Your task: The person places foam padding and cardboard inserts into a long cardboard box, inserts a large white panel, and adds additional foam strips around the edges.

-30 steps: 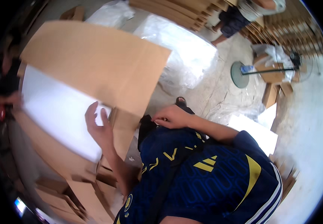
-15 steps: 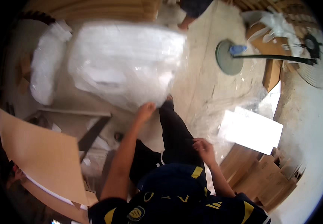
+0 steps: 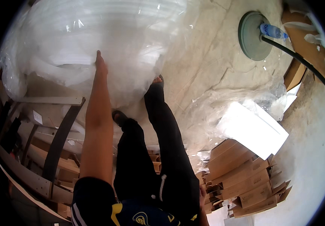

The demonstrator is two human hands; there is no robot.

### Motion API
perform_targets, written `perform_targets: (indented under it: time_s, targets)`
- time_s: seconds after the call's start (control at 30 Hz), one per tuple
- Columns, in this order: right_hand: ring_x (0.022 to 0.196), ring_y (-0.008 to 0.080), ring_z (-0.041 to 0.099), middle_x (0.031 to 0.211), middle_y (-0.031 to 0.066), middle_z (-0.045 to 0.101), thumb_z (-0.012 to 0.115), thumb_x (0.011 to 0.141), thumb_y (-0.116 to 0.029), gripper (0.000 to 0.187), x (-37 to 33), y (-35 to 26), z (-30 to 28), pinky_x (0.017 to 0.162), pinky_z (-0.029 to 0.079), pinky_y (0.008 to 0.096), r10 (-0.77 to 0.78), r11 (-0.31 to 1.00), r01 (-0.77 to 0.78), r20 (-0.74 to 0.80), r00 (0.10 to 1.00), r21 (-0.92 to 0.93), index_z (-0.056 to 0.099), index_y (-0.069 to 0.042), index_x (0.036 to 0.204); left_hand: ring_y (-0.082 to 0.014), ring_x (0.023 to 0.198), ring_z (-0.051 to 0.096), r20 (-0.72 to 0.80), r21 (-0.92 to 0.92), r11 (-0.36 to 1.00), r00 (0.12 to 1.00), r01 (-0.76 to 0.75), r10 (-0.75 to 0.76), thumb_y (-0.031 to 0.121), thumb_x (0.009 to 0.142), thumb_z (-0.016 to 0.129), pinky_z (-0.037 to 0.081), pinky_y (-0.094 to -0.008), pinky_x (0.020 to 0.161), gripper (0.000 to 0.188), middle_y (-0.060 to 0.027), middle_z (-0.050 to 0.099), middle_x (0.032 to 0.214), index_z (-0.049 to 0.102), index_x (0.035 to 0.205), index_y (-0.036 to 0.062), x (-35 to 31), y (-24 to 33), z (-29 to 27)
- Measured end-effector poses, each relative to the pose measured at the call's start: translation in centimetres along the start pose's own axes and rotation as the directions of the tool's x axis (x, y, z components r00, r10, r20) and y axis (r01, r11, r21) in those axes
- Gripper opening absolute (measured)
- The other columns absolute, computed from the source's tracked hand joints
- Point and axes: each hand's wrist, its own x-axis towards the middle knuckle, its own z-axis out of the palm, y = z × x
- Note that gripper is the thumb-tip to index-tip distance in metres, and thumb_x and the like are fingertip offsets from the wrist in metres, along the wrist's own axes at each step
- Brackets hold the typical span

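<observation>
My left hand (image 3: 100, 62) is stretched far forward over a large bundle (image 3: 121, 41) wrapped in clear plastic film, with white material showing through. Its fingers look straight and lie at the loose film; I see nothing gripped in them. Beside my right hip hangs my right hand (image 3: 203, 192), mostly hidden by my leg and shirt, so its fingers cannot be made out.
At left stands a dark slatted frame (image 3: 59, 139). To the right are a white panel (image 3: 258, 130), loose clear film (image 3: 215, 98) and stacked flattened cartons (image 3: 241, 173). A round stand base (image 3: 254, 35) with a water bottle (image 3: 273, 31) sits further ahead.
My left arm has reached forward and left onto the wrapped bundle. My right hand has dropped back beside my hip. The brown cardboard sheet at left has left the view, exposing the frame.
</observation>
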Motion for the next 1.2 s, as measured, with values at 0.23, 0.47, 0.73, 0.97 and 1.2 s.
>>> perform_targets:
  time_s: [0.23,0.47,0.73,0.97,1.2]
  targets:
    - [0.087,0.0081,0.062,0.094,0.0016,0.068,0.049,0.106,-0.015,0.023,-1.5,-1.5,-0.2,0.076,0.05,0.0226,0.146,0.987,-0.146,-0.006,0.989,0.061,0.065,0.001,0.108,-0.0205,0.08,0.064,0.861,-0.21,0.187,0.091,0.96,0.501,0.038,0.097,0.05,0.055,-0.0361,0.069,0.031,-0.0044,0.066,0.086,0.063,0.104,0.0102,-24.1,17.1,-3.2]
    - [0.084,0.0075,0.062,0.09,0.0006,0.068,0.048,0.107,-0.014,0.023,0.3,0.3,-3.7,0.07,0.049,0.0223,0.134,0.99,-0.137,-0.08,0.988,-0.028,0.065,0.001,0.107,-0.0415,0.099,0.065,0.13,-0.399,0.695,0.714,-0.598,0.689,0.01,0.08,0.067,0.053,-0.0485,0.087,0.013,-0.0254,0.068,0.099,0.062,0.087,0.0,-19.0,18.4,-0.3]
    - [0.096,0.0109,0.065,0.108,0.0051,0.069,0.051,0.108,-0.02,0.028,1.1,-2.6,-3.3,0.079,0.053,0.0251,0.098,0.987,-0.097,0.007,0.995,-0.125,0.064,0.001,0.12,-0.0556,0.129,0.047,0.418,-0.337,0.941,0.894,-0.011,0.16,0.042,0.083,0.08,0.055,-0.0552,0.093,0.096,-0.035,0.016,0.153,0.02,0.158,0.0342,-10.0,17.0,1.7]
    - [0.102,0.013,0.066,0.112,0.0072,0.069,0.051,0.107,-0.019,0.029,0.7,-1.4,-4.9,0.083,0.053,0.0265,0.1,0.975,-0.097,0.002,0.995,-0.202,0.064,0.001,0.123,-0.0479,0.108,0.066,0.254,-0.568,0.82,0.933,-0.071,0.257,0.02,0.083,0.073,0.054,-0.0557,0.096,0.105,-0.0326,0.054,0.136,0.003,0.161,0.0207,-11.4,9.5,2.2]
    - [0.104,0.0142,0.066,0.114,0.0082,0.069,0.052,0.107,-0.019,0.029,1.2,1.1,-5.3,0.084,0.054,0.0271,0.083,0.98,-0.077,0.022,0.996,-0.185,0.063,0.002,0.124,-0.0361,0.11,0.065,0.151,-0.577,0.813,0.967,-0.083,0.206,0.015,0.09,0.068,0.056,-0.0473,0.092,0.081,-0.0201,0.06,0.133,0.02,0.154,0.0276,-8.1,3.8,-1.7]
